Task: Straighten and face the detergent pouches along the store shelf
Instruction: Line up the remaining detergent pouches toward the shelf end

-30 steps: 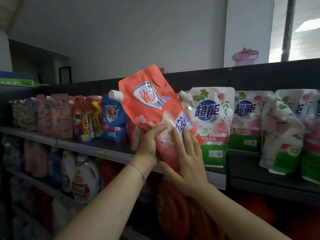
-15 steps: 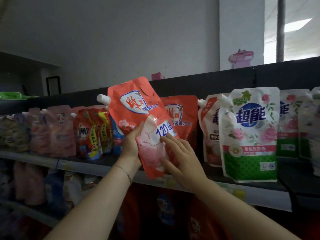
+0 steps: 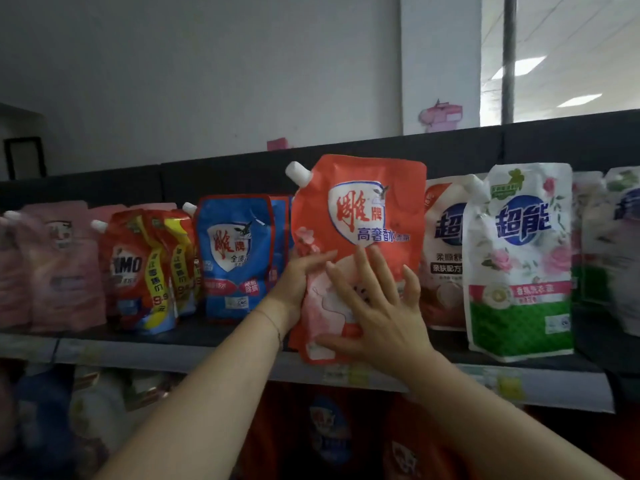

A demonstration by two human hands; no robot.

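Observation:
An orange-red detergent pouch (image 3: 360,216) with a white spout stands nearly upright at the front of the dark shelf (image 3: 214,336), label facing me. My left hand (image 3: 301,282) grips its lower left edge, thumb across the front. My right hand (image 3: 377,306) lies flat on its lower front with fingers spread, thumb at the bottom edge. A blue pouch (image 3: 235,258) stands just left of it. To its right stand a white and orange pouch (image 3: 445,258) and a white and green rose pouch (image 3: 519,261).
Red and yellow pouches (image 3: 149,268) and pink pouches (image 3: 52,268) fill the shelf's left end. More white pouches (image 3: 613,251) stand at the far right. Bottles and pouches (image 3: 329,434) crowd the lower shelf. A dark back panel (image 3: 554,140) rises behind the row.
The orange-red pouch went from tilted and lifted to nearly upright on the shelf, in front of the orange-red pouch standing there. My right hand spread flat on its front.

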